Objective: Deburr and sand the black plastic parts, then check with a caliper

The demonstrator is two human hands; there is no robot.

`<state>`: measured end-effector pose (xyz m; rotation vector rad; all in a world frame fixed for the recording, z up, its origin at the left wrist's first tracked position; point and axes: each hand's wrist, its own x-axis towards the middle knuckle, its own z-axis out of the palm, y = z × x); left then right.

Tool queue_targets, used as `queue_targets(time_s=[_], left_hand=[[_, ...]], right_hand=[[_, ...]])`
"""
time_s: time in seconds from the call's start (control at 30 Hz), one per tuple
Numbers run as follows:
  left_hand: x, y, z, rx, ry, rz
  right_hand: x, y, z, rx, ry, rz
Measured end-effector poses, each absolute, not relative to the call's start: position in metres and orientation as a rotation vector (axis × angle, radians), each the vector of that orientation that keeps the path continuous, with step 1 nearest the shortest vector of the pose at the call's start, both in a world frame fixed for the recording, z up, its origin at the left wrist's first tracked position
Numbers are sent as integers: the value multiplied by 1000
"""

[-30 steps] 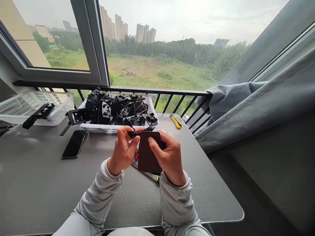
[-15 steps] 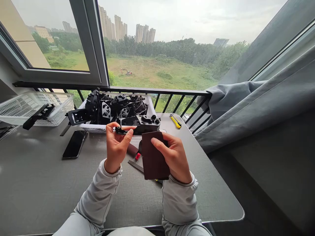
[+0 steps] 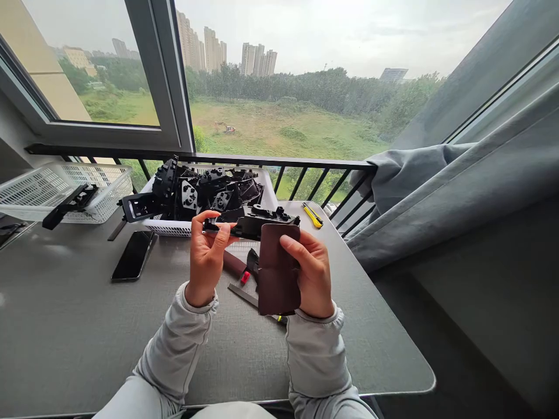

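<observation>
Two hands were used in apparent sanding: a black plastic part (image 3: 257,224) was pinched by the left hand (image 3: 205,262) above the counter (image 3: 78,302), and the brown abrasive pad (image 3: 278,270) gripped by the right hand (image 3: 312,273) appeared due next.

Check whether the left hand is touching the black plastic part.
Touching: the head view shows the left hand pinching the end of the black plastic part between thumb and fingers.

This seems to be a room in a high apartment home, because a grey curtain (image 3: 458,198) hangs beside a wide window (image 3: 163,75) with a black metal railing (image 3: 279,161), and the bench (image 3: 65,308) there carries black plastic parts (image 3: 187,195).
</observation>
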<state>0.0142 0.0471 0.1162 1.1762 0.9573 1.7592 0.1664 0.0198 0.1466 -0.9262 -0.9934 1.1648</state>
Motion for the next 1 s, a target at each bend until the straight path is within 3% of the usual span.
queue_targets(time_s=[0.37,0.73,1.0], left_hand=[[18,46,116,1213,975,1871],[22,40,109,1666,1073,1802],[21,40,110,1791,1074,1735]], right_hand=[[162,20,141,-910,-1286,1218],[154,21,137,-1089,-1600,549],[153,23,134,-1123,-1552,528]])
